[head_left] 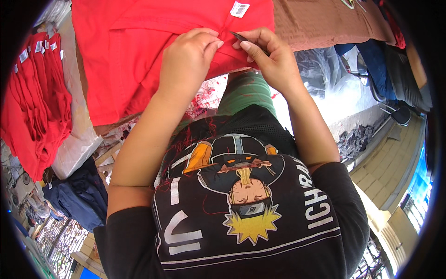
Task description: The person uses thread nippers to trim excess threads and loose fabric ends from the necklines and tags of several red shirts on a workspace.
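Head: two hands [188, 58] [272, 58], one red garment [139, 46]

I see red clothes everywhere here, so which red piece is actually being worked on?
The big red garment spread flat at the top: both hands pinch its lower edge. The other red garments hang untouched in a stack at the left.

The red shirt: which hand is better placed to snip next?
Probably the right hand: it holds a small dark cutter with its tip at the red shirt edge. The left hand has no tool; it pinches the fabric just beside.
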Motion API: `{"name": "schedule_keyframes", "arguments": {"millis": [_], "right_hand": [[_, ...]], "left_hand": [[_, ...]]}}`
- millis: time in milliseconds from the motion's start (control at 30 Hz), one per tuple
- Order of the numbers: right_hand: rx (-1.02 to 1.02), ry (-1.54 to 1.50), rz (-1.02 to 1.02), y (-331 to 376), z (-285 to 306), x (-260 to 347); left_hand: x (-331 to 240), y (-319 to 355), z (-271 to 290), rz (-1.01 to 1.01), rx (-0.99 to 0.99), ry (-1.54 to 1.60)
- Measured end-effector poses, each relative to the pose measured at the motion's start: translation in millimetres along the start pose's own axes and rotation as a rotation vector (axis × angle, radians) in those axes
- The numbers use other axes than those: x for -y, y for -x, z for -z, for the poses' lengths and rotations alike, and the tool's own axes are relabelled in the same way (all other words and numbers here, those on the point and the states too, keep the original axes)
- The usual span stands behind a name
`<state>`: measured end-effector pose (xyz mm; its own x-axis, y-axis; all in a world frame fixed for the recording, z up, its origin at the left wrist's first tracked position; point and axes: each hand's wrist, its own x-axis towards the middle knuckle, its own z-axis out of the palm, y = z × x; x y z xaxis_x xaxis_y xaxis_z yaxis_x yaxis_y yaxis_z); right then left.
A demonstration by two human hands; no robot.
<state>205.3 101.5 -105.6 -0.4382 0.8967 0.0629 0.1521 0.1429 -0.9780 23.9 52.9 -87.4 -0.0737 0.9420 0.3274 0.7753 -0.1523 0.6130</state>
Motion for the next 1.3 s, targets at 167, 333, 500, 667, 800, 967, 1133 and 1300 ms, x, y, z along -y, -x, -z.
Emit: {"name": "schedule_keyframes", "arguments": {"millis": [167, 333, 500, 667, 800, 967, 1133, 1300], "right_hand": [[0.035, 0.045, -0.012, 1, 3, 3], [0.05, 0.102, 0.092, 3, 5, 3], [0.054, 0.305, 0.171, 5, 3, 12], [0.044, 0.483, 0.238, 1, 0, 19], [-0.01, 0.558, 0.216, 0, 10, 28], [-0.033, 0.479, 0.311, -13, 9, 39], [-0.011, 0.311, 0.232, -9, -11, 23], [-0.007, 0.295, 0.216, -3, -9, 16]], "left_hand": [[15, -7, 12, 0.097, 0.197, 0.208], [22, -7, 12, 0.21, 0.249, 0.441], [22, -6, 11, 0.19, 0.248, 0.474], [18, -5, 22, 0.002, 0.285, 0.435], [12, -18, 94, -0.188, 0.96, 0.832], [6, -12, 82, 0.055, 0.427, 0.241], [3, 11, 11, -0.004, -0.032, -0.165], [9, 18, 9, 0.109, 0.053, 0.161]]}}
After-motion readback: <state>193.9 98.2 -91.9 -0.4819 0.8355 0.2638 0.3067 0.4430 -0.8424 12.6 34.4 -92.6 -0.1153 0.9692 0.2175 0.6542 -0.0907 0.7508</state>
